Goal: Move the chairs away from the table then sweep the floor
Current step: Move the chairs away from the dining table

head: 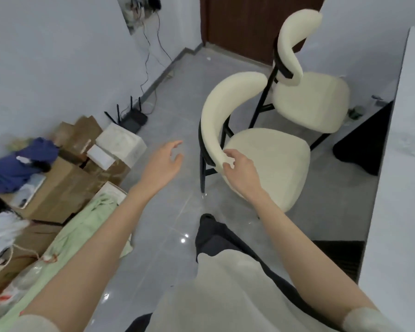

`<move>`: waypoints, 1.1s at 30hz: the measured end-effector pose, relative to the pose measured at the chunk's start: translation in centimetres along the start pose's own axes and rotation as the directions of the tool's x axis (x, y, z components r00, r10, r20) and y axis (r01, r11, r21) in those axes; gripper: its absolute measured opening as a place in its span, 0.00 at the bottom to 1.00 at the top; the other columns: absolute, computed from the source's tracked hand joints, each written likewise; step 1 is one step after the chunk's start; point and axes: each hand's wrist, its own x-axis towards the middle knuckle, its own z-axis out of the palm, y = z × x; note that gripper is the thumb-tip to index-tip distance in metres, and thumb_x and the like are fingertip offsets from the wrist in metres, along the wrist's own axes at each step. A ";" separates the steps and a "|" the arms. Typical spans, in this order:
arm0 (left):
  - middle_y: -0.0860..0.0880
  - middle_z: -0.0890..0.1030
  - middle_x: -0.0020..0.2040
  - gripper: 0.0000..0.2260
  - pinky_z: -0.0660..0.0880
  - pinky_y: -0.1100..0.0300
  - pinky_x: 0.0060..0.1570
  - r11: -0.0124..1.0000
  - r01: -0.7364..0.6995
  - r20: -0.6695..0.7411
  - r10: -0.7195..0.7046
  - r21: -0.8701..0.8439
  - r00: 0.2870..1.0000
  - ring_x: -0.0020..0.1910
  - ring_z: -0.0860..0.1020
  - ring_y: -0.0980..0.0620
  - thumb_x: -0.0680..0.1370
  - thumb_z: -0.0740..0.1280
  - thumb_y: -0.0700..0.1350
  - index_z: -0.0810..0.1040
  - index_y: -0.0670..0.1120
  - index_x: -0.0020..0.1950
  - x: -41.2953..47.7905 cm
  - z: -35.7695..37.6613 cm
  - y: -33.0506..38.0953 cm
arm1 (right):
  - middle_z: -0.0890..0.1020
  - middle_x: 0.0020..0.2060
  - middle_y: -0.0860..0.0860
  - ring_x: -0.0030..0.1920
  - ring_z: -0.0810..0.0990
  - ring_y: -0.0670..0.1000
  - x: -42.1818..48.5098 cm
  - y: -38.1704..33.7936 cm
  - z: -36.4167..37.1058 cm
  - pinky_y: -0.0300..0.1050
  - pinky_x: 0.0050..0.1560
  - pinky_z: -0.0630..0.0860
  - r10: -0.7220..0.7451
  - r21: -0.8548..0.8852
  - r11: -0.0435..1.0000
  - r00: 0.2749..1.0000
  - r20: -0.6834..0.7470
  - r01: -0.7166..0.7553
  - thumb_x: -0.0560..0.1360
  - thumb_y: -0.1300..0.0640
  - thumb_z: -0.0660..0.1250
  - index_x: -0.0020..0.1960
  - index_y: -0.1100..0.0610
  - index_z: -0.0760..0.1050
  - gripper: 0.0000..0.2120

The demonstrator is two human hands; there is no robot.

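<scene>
Two cream padded chairs with black frames stand on the grey tiled floor. The near chair [266,161] is in front of me, its curved backrest on the left. My right hand [240,168] touches the lower end of that backrest, fingers curled loosely around the edge. My left hand [164,164] hovers open in the air left of the chair, holding nothing. The far chair [309,101] stands behind the near one, close to the white table [403,164] along the right side.
Cardboard boxes [65,185], blue cloth and a pale green cloth [82,226] pile up at the left wall. A black router [133,121] with cables sits by the wall. A brown door [244,25] is at the back. Open floor lies between the pile and the chairs.
</scene>
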 end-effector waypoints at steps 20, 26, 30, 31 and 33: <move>0.44 0.68 0.70 0.21 0.65 0.56 0.66 0.859 -0.479 0.525 0.327 0.182 0.786 0.67 0.69 0.46 0.80 0.59 0.41 0.64 0.46 0.74 30.2 -1.1 -3.3 | 0.65 0.70 0.58 0.64 0.69 0.62 20.4 -5.2 8.8 0.54 0.59 0.70 0.470 -0.144 0.876 0.882 0.044 -0.460 0.74 0.53 0.66 0.77 0.60 0.47 0.39; 0.47 0.62 0.74 0.24 0.67 0.50 0.68 0.754 -0.628 0.668 0.369 0.190 0.646 0.70 0.66 0.45 0.79 0.59 0.41 0.61 0.48 0.75 34.0 1.4 -3.7 | 0.76 0.58 0.59 0.55 0.78 0.61 22.3 -3.8 10.5 0.48 0.48 0.71 0.569 -0.187 0.801 0.820 -0.056 -0.569 0.72 0.61 0.66 0.73 0.60 0.56 0.33; 0.49 0.50 0.79 0.33 0.67 0.48 0.67 0.636 -0.746 0.732 0.410 0.199 0.545 0.76 0.56 0.44 0.76 0.58 0.32 0.55 0.54 0.77 34.2 2.4 -3.4 | 0.79 0.54 0.58 0.52 0.79 0.61 22.1 -3.4 10.5 0.44 0.42 0.65 0.544 -0.245 0.807 0.838 -0.044 -0.537 0.72 0.63 0.64 0.71 0.61 0.58 0.29; 0.51 0.47 0.79 0.37 0.66 0.48 0.67 0.581 -0.785 0.751 0.416 0.214 0.513 0.77 0.52 0.45 0.74 0.57 0.29 0.53 0.56 0.77 34.1 2.6 -3.3 | 0.79 0.54 0.58 0.52 0.78 0.60 21.8 -3.2 10.5 0.44 0.43 0.66 0.540 -0.267 0.806 0.841 -0.033 -0.528 0.72 0.63 0.63 0.72 0.61 0.57 0.30; 0.53 0.42 0.79 0.43 0.61 0.47 0.71 0.463 -0.846 0.803 0.381 0.263 0.458 0.78 0.45 0.46 0.71 0.58 0.25 0.49 0.59 0.77 33.9 2.8 -3.1 | 0.79 0.55 0.58 0.53 0.78 0.61 20.7 -3.0 10.3 0.46 0.45 0.67 0.544 -0.304 0.800 0.839 0.002 -0.518 0.73 0.62 0.64 0.74 0.60 0.55 0.33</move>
